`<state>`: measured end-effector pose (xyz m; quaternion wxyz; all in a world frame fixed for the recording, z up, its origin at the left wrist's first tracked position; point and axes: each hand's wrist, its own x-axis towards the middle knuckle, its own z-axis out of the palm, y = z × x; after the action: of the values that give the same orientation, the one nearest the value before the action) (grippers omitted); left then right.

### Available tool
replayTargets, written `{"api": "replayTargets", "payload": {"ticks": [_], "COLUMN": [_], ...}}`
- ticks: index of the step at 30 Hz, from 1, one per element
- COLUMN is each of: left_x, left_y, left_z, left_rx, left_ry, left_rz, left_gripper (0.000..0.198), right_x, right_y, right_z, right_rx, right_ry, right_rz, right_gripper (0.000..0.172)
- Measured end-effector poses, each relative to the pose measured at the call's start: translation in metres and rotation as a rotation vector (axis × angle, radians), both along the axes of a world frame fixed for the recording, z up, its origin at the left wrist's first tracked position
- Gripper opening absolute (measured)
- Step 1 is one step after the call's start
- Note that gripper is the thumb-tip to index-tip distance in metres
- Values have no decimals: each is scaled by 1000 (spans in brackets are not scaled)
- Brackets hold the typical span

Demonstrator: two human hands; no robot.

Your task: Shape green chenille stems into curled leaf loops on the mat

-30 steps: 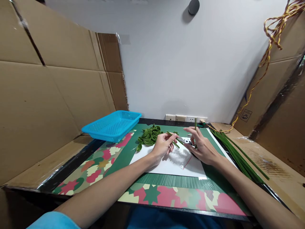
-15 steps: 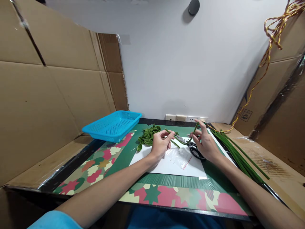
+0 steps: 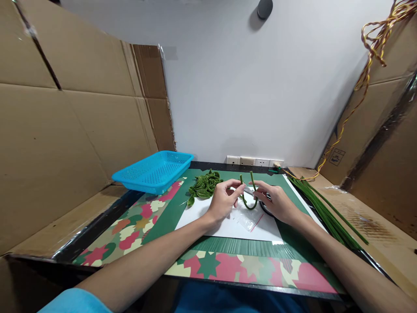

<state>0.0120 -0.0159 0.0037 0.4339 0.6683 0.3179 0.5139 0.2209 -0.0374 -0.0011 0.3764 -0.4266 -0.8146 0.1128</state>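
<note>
Just apart, the left hand and right hand each pinch one leg of the green stem, which sits between them over the white sheet, bent U-shaped, ends up, neither hand nearer.

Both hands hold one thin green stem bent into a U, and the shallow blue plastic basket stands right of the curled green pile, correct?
No: the head view shows the blue plastic basket left of the curled green pile. The left hand and right hand do hold the U-bent green stem.
</note>
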Motion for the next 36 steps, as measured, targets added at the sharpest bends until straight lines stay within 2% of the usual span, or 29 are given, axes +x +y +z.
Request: {"api": "replayTargets", "payload": {"ticks": [7, 13, 18, 28, 36], "left_x": [1, 1, 0, 0, 2], "left_y": [-3, -8, -8, -6, 0], "left_z": [1, 5, 5, 6, 3], "left_rx": [-41, -96, -135, -229, -213], "left_ry": [-9, -12, -15, 35, 31], "left_rz": [-51, -121, -167, -229, -201], "left_gripper": [38, 42, 40, 30, 22], "right_x": [-5, -5, -4, -5, 1], "right_y": [-7, -5, -6, -10, -9], "right_z": [7, 2, 2, 11, 15], "right_rx": [62, 65, 86, 93, 114], "right_ry": [-71, -122, -161, -268, -362], "right_rz": [-15, -4, -20, 38, -7], "right_gripper": [31, 32, 34, 33, 33]}}
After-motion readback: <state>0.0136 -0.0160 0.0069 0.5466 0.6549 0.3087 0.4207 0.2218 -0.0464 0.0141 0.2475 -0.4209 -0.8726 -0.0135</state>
